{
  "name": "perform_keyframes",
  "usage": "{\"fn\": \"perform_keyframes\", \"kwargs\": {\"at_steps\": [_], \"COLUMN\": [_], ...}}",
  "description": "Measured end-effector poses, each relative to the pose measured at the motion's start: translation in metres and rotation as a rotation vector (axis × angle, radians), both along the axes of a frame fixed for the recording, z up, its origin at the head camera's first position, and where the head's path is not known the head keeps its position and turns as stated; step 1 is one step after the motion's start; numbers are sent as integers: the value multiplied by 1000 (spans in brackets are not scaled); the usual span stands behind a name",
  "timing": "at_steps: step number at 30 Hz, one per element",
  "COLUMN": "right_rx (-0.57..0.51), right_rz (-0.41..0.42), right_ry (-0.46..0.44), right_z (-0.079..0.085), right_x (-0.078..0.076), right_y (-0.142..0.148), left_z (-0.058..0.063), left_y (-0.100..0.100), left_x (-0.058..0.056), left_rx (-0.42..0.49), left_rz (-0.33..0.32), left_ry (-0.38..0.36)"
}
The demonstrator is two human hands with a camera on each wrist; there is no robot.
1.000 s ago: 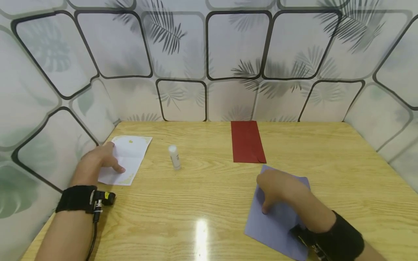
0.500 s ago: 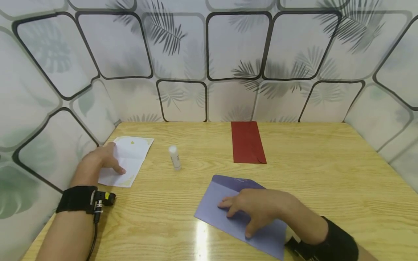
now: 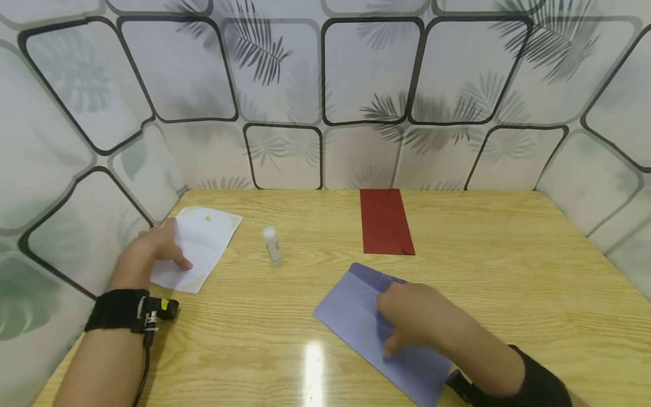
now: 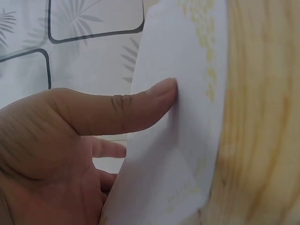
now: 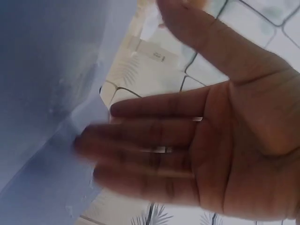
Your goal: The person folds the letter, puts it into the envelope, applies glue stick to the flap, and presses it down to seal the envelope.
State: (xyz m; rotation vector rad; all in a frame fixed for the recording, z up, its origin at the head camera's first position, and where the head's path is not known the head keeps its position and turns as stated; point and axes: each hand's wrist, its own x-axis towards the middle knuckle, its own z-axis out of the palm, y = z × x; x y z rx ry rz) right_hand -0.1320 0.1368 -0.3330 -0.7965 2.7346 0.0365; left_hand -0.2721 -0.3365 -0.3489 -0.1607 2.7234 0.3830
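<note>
My left hand (image 3: 155,251) pinches a white sheet of paper (image 3: 211,240) with a yellow printed border at the table's left side. In the left wrist view the thumb lies across the face of the paper (image 4: 164,42), and the other fingers are partly hidden behind it. My right hand (image 3: 417,316) is over a purple envelope (image 3: 351,311) whose darker flap is unfolded along the far edge. Seen from the right wrist, the fingers of this hand (image 5: 187,140) are nearly straight, slightly blurred, with their tips at the envelope (image 5: 51,93).
Between the two hands a small white bottle (image 3: 272,246) stands on the wooden table (image 3: 254,339). A red envelope (image 3: 386,221) lies flat near the back edge. Patterned cloth walls (image 3: 371,73) rise behind the table and on both sides.
The purple envelope has swung counterclockwise and leftward under my right hand, then shifted slightly back, its flap coming into view. The white paper has tilted a little in my left hand.
</note>
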Motion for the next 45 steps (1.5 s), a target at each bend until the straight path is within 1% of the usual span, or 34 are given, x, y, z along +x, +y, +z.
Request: {"fn": "perform_keyframes", "kwargs": {"at_steps": [4, 6, 8, 10, 12, 14, 17, 20, 24, 28, 31, 33, 35, 38, 40, 41, 45], "right_rx": [61, 64, 50, 35, 16, -9, -47, -72, -74, -85, -110, -142, -186, -259, -309, -327, -386], "right_rz": [-51, -52, -43, -21, 4, 15, 46, 72, 94, 88, 60, 59, 91, 172, 224, 233, 227], "right_ry": [33, 47, 58, 68, 66, 45, 20, 14, 21, -1, -35, -45, -15, 61, 140, 173, 283], "right_z": [-6, -9, -13, -16, -17, -18, -18, -17, -17, -15, -10, -6, -3, -1, -1, -1, 1], "right_x": [1, -1, -2, -4, -7, -10, -15, -17, -19, -20, -24, -26, -29, -31, -33, -33, -34], "right_y": [-3, -3, -3, -3, -2, -1, 3, 6, 8, 10, 13, 16, 20, 22, 22, 22, 21], "left_z": [-3, -5, -6, -8, -8, -8, -5, -2, 3, 13, 25, 34, 42, 52, 57, 60, 68], "left_y": [0, -1, -2, -4, -6, -7, -7, -4, 0, 7, 16, 23, 30, 41, 48, 52, 65], "left_x": [-3, -6, -8, -9, -10, -10, -8, -7, -7, -5, -2, 1, 4, 8, 12, 14, 22], "left_rx": [-8, -15, 1, 43, 105, 151, 199, 224, 258, 283, 308, 318, 330, 347, 373, 393, 462], "left_rz": [-7, -10, 5, 25, 50, 68, 92, 123, 191, 270, 323, 348, 364, 373, 372, 369, 344], "left_ry": [62, 113, 175, 234, 285, 319, 367, 411, 470, 578, 685, 764, 838, 935, 970, 983, 1010]}}
